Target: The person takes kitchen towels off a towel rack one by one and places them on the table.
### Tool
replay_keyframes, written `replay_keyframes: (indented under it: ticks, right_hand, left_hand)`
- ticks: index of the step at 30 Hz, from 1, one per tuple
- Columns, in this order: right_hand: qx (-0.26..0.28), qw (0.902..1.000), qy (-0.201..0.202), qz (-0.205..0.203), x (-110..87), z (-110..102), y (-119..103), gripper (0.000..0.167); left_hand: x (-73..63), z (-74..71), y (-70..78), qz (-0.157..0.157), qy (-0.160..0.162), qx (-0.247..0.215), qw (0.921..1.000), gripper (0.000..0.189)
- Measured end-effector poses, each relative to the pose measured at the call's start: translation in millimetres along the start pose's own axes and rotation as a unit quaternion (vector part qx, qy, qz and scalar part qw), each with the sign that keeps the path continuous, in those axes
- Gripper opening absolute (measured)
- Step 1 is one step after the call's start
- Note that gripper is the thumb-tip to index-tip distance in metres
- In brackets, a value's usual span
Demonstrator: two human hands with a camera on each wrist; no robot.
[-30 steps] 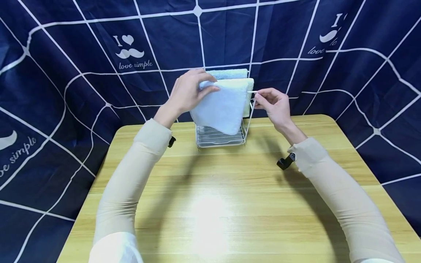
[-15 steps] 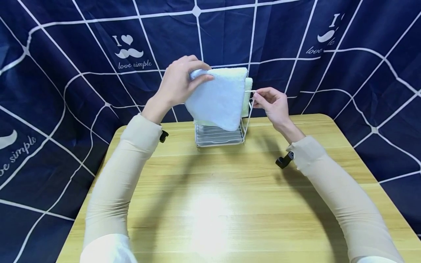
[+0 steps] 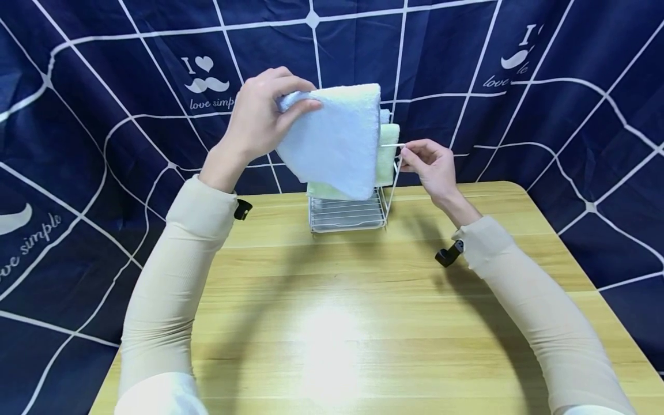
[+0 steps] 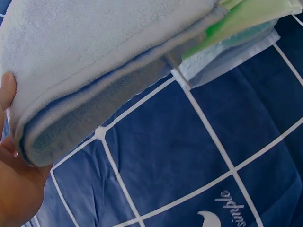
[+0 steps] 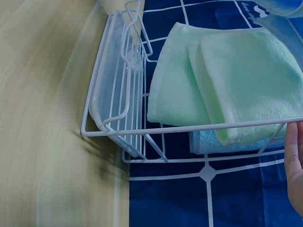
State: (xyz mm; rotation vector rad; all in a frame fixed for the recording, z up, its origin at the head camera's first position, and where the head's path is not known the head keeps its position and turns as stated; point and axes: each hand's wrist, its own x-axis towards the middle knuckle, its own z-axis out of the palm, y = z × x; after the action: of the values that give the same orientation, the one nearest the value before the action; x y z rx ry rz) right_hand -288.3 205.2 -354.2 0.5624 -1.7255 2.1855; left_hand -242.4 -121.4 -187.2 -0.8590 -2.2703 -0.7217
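Observation:
My left hand (image 3: 261, 115) grips the upper left corner of a pale blue folded towel (image 3: 332, 141), thumb in front. The towel hangs down in front of the wire rack, and in the left wrist view its folded layers (image 4: 109, 52) show from the side. My right hand (image 3: 429, 170) pinches the top right corner of the white wire rack (image 5: 213, 126) between thumb and fingers. A pale green towel (image 5: 255, 80) is draped on the rack behind the held one. Behind that hangs a blue towel (image 5: 203, 144), mostly hidden.
At the rack's foot lies a shallow translucent tray (image 5: 102, 87) under wire bars. The rack stands at the back of the wooden table (image 3: 332, 288), close to the dark blue curtain (image 3: 358, 52). Black straps (image 3: 449, 253) stick out at my wrists.
My left hand has moved up and left with the pale blue towel, drawing it away from the rack and exposing more of the green one. The right hand stays at the rack's corner.

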Motion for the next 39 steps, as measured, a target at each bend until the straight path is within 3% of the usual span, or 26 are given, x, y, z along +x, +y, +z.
replay_keyframes:
  ticks: [5,12,19,25,34,39]
  right_hand:
    - [-0.001,1.0000,-0.001,0.000,0.6,-0.4,0.5,0.021]
    - [-0.005,1.0000,-0.005,0.001,-0.9,-0.5,-0.5,0.015]
    - [-0.003,1.0000,-0.003,0.002,-0.7,0.4,0.0,0.021]
    - [-0.004,1.0000,-0.001,0.001,-0.7,-0.6,0.3,0.011]
    - [-0.007,1.0000,0.000,0.002,-0.3,-0.3,-0.1,0.009]
    - [-0.009,0.9999,0.001,0.005,-0.4,-0.1,-0.3,0.018]
  left_hand:
    - [-3.6,-10.2,-0.5,0.006,0.022,-0.006,0.9997,0.030]
    - [-12.6,-25.1,-4.7,0.006,0.045,-0.010,0.9989,0.026]
    - [-23.4,-41.3,-15.9,0.016,0.075,-0.004,0.9970,0.026]
    - [-32.9,-54.5,-24.1,0.015,0.087,-0.002,0.9961,0.024]
    - [-55.8,-72.2,-34.6,-0.029,0.064,0.020,0.9973,0.019]
    - [-68.7,-76.9,-41.9,-0.052,0.047,0.038,0.9968,0.019]
